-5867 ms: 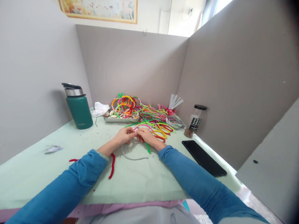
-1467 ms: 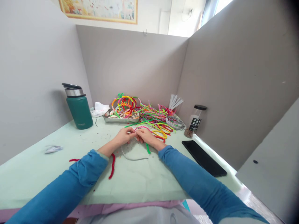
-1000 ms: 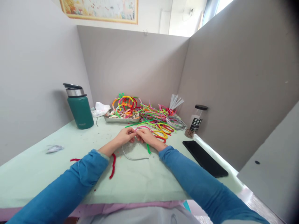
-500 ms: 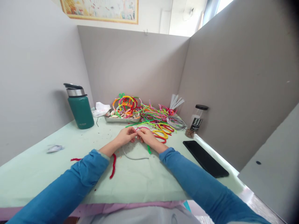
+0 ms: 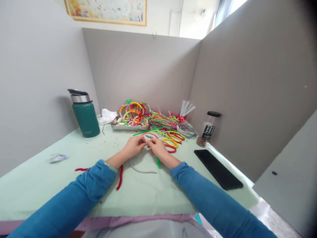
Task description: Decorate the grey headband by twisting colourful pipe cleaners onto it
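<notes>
My left hand (image 5: pixel 134 146) and my right hand (image 5: pixel 158 148) meet over the middle of the table, fingertips pinched close together. A thin grey wire (image 5: pixel 142 171) curves out from beneath my left hand, its free end pointing right; the pinched part is mostly hidden by my fingers. Just behind the fingertips lies a small dark, slim object (image 5: pixel 149 136), too small to name. A green fuzzy stem (image 5: pixel 158 162) sticks out under my right hand. By my left forearm lies a dark red pipe cleaner (image 5: pixel 120 178).
Behind my hands stand a metal tray (image 5: pixel 130 128) of mixed pieces with pipe-cleaner rings, a pile of pipe cleaners (image 5: pixel 164 119) and a grey wire coil (image 5: pixel 187 131). A green bottle (image 5: pixel 86 119) is left; a jar (image 5: pixel 207 130) and black phone (image 5: pixel 218 168) are right.
My hands have come slightly toward me, and the fingertips are a little further apart. The grey wire's free end has shifted down and slightly left. The slim dark object behind my fingers now shows.
</notes>
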